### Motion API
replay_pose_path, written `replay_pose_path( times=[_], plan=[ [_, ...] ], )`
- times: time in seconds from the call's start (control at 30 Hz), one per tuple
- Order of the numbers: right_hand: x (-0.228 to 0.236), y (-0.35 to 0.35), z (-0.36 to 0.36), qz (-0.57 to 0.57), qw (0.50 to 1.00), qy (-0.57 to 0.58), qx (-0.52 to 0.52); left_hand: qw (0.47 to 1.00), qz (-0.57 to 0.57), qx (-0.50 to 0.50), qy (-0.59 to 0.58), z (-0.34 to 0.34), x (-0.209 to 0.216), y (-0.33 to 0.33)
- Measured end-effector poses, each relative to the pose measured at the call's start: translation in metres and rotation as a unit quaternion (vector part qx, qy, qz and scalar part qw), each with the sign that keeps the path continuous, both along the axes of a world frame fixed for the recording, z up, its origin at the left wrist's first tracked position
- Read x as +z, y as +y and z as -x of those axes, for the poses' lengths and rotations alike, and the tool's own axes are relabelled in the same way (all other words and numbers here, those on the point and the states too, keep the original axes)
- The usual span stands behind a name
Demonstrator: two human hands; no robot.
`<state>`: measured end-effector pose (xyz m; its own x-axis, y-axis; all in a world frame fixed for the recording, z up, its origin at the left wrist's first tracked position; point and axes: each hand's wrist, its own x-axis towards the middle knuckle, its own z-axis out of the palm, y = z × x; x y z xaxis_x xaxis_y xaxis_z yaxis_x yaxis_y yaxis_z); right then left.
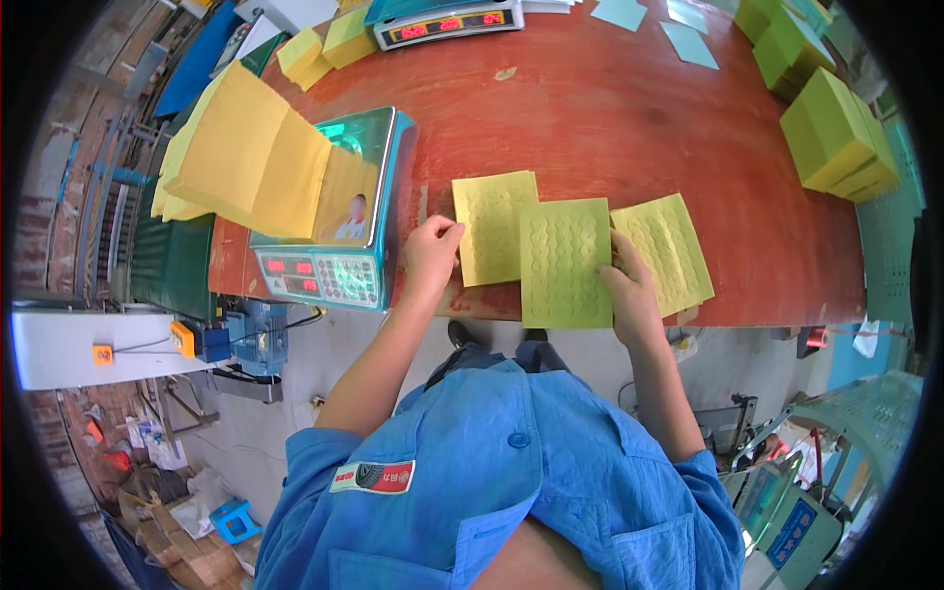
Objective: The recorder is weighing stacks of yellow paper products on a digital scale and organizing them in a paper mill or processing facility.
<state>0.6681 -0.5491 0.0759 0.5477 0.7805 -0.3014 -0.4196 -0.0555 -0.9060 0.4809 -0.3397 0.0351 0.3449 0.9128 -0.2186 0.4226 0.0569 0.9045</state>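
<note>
Red tabletop (pixel 590 118), surface worn, in a cluttered workshop; clock directions from the wearer.

Nearest, 12 to 1 o'clock: one yellow-green sheet (pixel 562 264), marked with rows of rounded shapes, near edge reaching past the tabletop's edge. At 1 o'clock: right hand (pixel 634 290), clamped on the sheet's right side. At 11 o'clock: left hand (pixel 433 258), curled at the left edge of the yellow sheets (pixel 484 236); pinching or merely touching, cannot tell. Yellow sheets at 12 o'clock, partly covered by the sheet in hand. At 1 o'clock, just beyond the right hand: second sheet pile (pixel 671 256), slightly askew.

Progress, as judged: sorting midway; one sheet taken up, two loose lots left unsquared.

Farther, 11 o'clock: teal scale (pixel 324 273), displays lit, tall yellow stack (pixel 246 157) on its pan; apparently gathered already, checked or unchecked unclear.

Farthest: smaller yellow blocks (pixel 349 39), 11 o'clock; second scale (pixel 452 29), lit, 12 o'clock; pale blue cards (pixel 690 44), flat, 1 o'clock; squared yellow-green blocks (pixel 824 128), 1 to 2 o'clock, seemingly finished stacking.
</note>
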Motion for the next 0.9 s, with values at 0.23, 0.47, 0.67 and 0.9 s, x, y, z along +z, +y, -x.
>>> replay_pose_path(
  times=[0.23,0.47,0.67,0.9],
  plan=[
    [0.003,0.013,0.000,-0.026,0.999,0.034,-0.010,1.000,-0.016,0.000,0.008,-0.006,-0.008,0.004],
    [0.010,0.081,0.019,-0.046,0.998,-0.008,0.041,0.994,-0.036,0.032,-0.099,-0.001,-0.021,0.004],
    [-0.040,0.101,0.015,0.087,0.977,-0.188,0.054,0.985,0.150,0.011,-0.088,0.000,0.009,0.002],
    [-0.022,0.093,0.018,0.143,0.932,-0.329,0.056,0.980,0.173,-0.009,-0.095,0.007,0.012,0.006]
  ],
)
